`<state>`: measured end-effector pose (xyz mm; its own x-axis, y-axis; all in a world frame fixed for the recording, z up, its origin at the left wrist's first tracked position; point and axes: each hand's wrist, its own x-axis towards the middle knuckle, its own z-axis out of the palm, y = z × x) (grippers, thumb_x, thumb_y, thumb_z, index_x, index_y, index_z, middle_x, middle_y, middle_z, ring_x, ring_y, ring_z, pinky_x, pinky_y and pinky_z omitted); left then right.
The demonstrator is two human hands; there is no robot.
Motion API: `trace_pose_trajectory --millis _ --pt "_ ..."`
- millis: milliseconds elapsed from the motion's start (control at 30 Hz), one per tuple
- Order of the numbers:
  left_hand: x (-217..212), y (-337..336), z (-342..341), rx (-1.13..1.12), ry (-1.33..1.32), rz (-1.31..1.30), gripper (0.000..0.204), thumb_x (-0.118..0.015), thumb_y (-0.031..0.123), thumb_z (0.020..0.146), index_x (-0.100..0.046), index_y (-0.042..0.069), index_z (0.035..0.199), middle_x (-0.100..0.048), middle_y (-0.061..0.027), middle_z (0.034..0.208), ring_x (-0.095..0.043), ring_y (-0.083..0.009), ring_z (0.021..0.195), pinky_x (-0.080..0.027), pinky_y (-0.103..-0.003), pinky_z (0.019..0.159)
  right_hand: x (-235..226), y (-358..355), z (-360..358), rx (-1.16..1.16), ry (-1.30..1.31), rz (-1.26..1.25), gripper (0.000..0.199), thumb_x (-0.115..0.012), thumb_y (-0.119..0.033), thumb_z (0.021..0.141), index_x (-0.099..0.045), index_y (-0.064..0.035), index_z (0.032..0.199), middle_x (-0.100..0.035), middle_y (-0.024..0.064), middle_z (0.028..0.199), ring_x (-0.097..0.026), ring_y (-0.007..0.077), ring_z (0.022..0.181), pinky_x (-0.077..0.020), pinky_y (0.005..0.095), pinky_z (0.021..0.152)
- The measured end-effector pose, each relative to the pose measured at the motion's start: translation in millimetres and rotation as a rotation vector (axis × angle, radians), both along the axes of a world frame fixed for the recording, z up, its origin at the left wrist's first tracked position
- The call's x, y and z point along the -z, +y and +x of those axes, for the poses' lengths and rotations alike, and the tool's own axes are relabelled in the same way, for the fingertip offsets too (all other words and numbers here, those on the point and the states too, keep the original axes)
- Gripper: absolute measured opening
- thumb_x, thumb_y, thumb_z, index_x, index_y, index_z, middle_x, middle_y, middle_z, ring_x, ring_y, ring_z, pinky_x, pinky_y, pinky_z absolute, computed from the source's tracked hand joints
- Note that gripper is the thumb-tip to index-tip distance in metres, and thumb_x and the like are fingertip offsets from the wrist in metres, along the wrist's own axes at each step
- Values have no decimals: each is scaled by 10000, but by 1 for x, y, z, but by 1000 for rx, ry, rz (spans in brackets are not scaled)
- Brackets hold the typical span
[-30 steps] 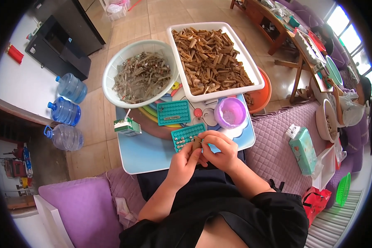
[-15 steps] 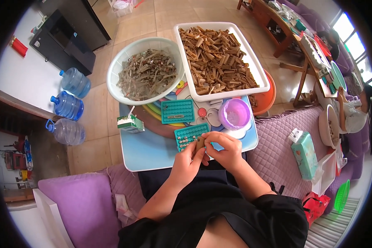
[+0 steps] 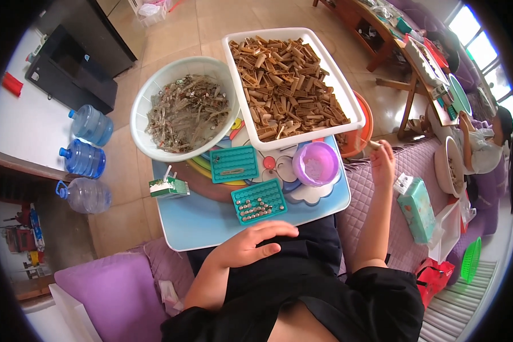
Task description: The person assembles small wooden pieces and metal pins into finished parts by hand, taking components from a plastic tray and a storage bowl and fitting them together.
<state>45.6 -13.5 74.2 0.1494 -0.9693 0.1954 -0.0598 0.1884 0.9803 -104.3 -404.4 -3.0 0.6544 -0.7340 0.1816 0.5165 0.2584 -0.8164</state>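
My right hand [image 3: 383, 165] is raised out to the right beside the orange basin [image 3: 363, 122], its fingertips closed on a small tan-brown piece [image 3: 374, 145]. Over my lap, at the table's near edge, my left hand [image 3: 251, 244] hangs with fingers stretched and nothing in it. Just beyond it lies a teal ridged tray [image 3: 273, 191] with several small round silvery pieces. A second teal tray [image 3: 233, 158] holds a thin strip. The purple bowl [image 3: 316, 162] stands to the right of both trays.
A white tub [image 3: 354, 126] heaped with brown half-tube pieces overhangs the table's far side. Left of it stands a pale basin [image 3: 139, 117] of clear plastic strips. A drink carton [image 3: 170, 188] with a straw sits at the table's left. Another person [image 3: 484, 148] sits far right.
My hands have come apart. The right one swung right with a brown piece toward the orange basin; the left drew back and opened. The view shifted slightly.
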Motion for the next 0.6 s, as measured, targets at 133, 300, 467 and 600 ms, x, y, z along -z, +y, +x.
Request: trace_pose_trajectory --millis 133,300,467,600 --pt "21 6 -4 44 130 171 292 -532 259 916 -593 33 1090 -601 -108 1092 -555 -226 1041 -407 -323 919 121 -58 -10 367 413 237 198 -573 5 855 -542 10 1051 -593 124 982 -606 163 843 -539 276 753" --pt "45 29 0 -106 316 190 230 -610 193 866 -662 6 744 -661 -53 771 -597 -211 856 -460 -328 817 159 -79 20 281 319 143 369 -585 -6 837 -521 -13 1201 -595 81 1045 -575 173 946 -484 295 809" --pt "57 38 -1 -330 504 109 408 -580 274 887 -578 27 563 -600 -39 608 -586 -217 727 -461 -316 713 90 -176 -7 301 152 -116 263 -529 -42 834 -579 -28 1092 -610 35 924 -567 104 801 -445 199 627" --pt "43 49 5 -372 542 60 344 -477 212 952 -620 -29 752 -631 -118 728 -603 -185 770 -472 -283 725 -73 -40 120 399 295 -534 174 -544 -60 833 -621 -33 987 -597 43 807 -556 105 705 -452 216 627"
